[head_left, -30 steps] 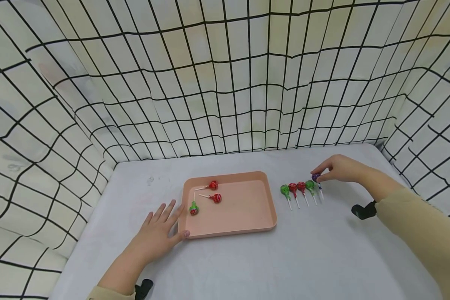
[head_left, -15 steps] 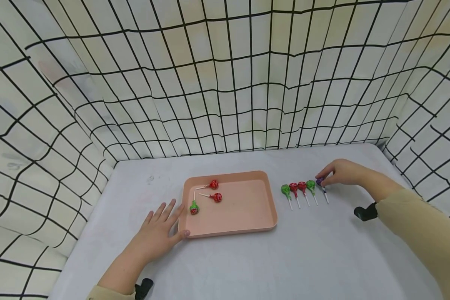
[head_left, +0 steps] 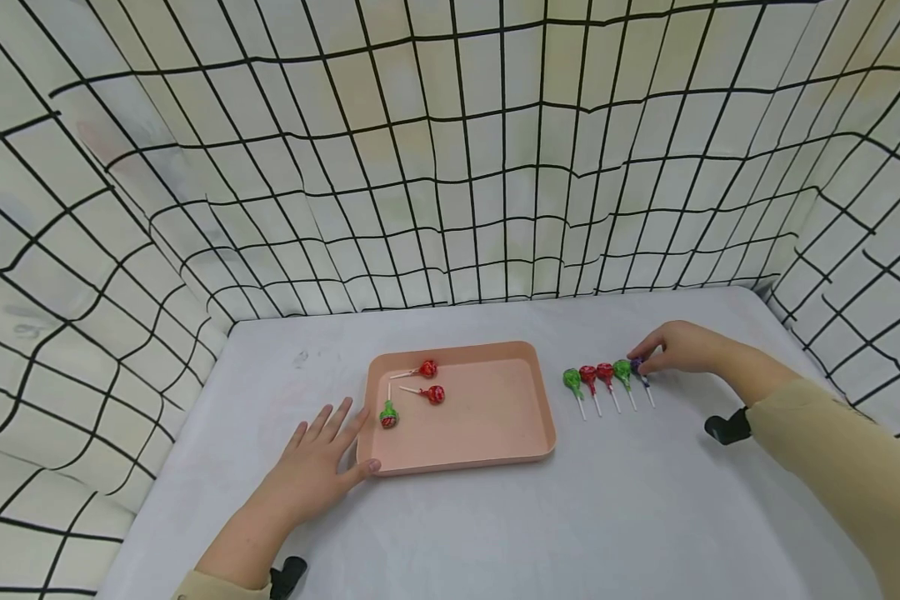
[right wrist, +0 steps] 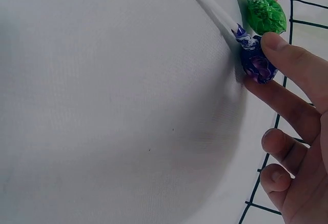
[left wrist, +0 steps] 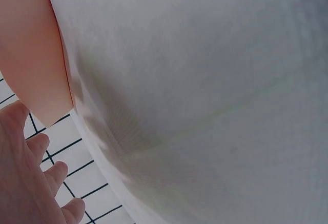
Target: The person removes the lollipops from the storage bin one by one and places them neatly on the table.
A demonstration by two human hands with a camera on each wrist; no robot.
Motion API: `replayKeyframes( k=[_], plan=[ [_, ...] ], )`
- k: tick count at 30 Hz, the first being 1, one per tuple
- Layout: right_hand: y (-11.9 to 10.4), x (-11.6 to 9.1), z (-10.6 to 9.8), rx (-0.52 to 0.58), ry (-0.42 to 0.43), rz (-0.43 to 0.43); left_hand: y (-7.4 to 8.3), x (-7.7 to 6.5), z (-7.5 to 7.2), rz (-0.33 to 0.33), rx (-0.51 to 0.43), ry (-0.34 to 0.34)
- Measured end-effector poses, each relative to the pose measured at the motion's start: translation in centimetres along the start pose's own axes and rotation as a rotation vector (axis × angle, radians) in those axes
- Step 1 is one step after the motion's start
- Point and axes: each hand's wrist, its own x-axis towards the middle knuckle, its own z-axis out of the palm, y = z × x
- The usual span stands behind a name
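My right hand [head_left: 682, 347] pinches the wrapped head of a purple lollipop [right wrist: 259, 62] between thumb and forefinger; its white stick points toward me. This lollipop sits at the right end of a row, beside a green lollipop [head_left: 622, 369]. Further left in the row come a red lollipop [head_left: 604, 372], another red lollipop [head_left: 587, 374] and a green lollipop [head_left: 572, 379]. My left hand [head_left: 317, 458] lies with spread fingers at the left edge of a pink tray [head_left: 487, 425], the thumb touching its front left corner.
Inside the tray, toward its left, lie two red lollipops [head_left: 435, 394] and a green lollipop [head_left: 388, 415]. A white cloth covers the table [head_left: 495, 533]. Behind it and at both sides rise white walls [head_left: 480, 167] with a black grid.
The right hand has shifted the purple lollipop slightly right, then back left against the neighbouring green one, lowering it into line with the row. My left hand and the tray have stayed in place.
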Motion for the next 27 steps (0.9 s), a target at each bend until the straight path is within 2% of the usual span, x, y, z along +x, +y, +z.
replayKeyframes(
  k=[12, 27],
  plan=[
    [-0.02, -0.15, 0.23, 0.003, 0.002, 0.019, 0.27, -0.18, -0.32, 0.002, -0.001, -0.002],
    [-0.10, -0.86, -0.37, 0.033, 0.046, 0.023, 0.23, -0.08, -0.20, 0.000, 0.011, -0.008]
  ],
)
